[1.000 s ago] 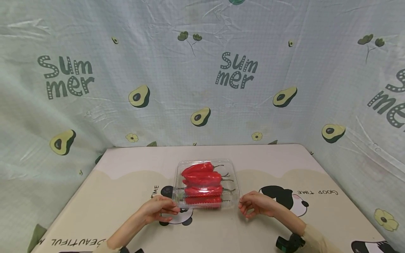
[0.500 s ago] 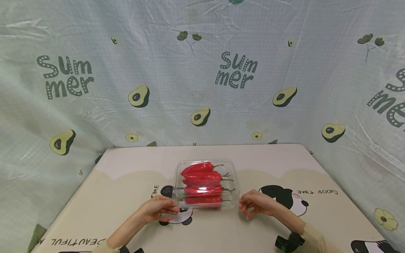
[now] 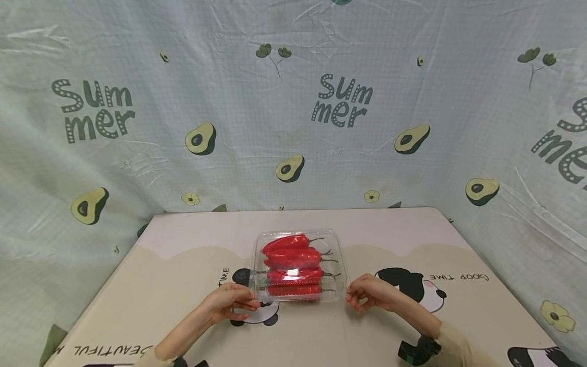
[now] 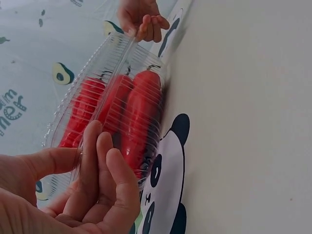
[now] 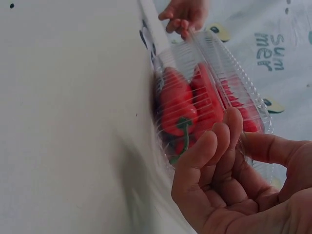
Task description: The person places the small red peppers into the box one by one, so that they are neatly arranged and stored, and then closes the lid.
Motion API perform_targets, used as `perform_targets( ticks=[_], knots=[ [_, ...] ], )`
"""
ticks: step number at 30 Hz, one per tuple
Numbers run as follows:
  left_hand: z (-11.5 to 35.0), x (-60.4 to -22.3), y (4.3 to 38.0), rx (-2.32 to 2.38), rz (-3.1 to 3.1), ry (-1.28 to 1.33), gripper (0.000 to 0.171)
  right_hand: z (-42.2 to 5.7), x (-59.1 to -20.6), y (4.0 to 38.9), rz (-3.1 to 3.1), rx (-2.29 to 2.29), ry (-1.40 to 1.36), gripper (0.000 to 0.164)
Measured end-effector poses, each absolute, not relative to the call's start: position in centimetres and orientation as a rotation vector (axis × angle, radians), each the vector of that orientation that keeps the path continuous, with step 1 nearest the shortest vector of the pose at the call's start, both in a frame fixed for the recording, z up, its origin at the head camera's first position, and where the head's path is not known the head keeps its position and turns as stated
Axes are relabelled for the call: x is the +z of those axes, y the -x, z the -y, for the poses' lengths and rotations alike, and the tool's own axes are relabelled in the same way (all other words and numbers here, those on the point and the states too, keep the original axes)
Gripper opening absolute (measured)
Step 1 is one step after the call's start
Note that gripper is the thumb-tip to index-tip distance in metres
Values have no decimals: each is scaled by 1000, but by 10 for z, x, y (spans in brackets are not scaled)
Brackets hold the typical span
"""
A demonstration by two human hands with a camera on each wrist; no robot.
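Note:
A clear plastic clamshell box (image 3: 300,235) with several red peppers (image 3: 293,259) inside rests on the table, its lid down over them. The peppers lie side by side, most with their stems toward the right. At the near left corner my left hand (image 3: 233,302) pinches the box's rim between thumb and fingers. My right hand (image 3: 372,294) pinches the rim at the near right corner in the same way. Ridged side walls and the rim running between the two hands show in the left wrist view, where the peppers (image 4: 141,114) are seen through the plastic.
The pale table covering (image 3: 183,265) bears printed pandas (image 3: 415,288) and lettering. Behind and at both sides hangs a light curtain (image 3: 238,102) with avocado prints. A black wrist device (image 3: 419,350) is strapped on the right forearm.

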State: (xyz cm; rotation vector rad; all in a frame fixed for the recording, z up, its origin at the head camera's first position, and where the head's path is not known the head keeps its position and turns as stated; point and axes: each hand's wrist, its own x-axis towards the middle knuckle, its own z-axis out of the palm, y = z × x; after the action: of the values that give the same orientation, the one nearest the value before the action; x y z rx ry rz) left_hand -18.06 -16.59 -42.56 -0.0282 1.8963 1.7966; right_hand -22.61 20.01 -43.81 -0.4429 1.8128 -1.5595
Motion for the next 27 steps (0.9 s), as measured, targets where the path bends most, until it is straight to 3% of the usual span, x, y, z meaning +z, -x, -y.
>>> perform_targets(
  ticks=[13,23,27],
  knots=[
    [169,-423,181,1750,-1894,-39,32,-204,-434,228,-1763,-1490,468,24],
    [176,-423,177,1774,-1857,-77,36,-210,-430,230,-1853,-1397,459,46],
    [176,-422,176,1794,-1865,-72,33,-209,-432,231,-1832,-1420,438,36]
  ],
)
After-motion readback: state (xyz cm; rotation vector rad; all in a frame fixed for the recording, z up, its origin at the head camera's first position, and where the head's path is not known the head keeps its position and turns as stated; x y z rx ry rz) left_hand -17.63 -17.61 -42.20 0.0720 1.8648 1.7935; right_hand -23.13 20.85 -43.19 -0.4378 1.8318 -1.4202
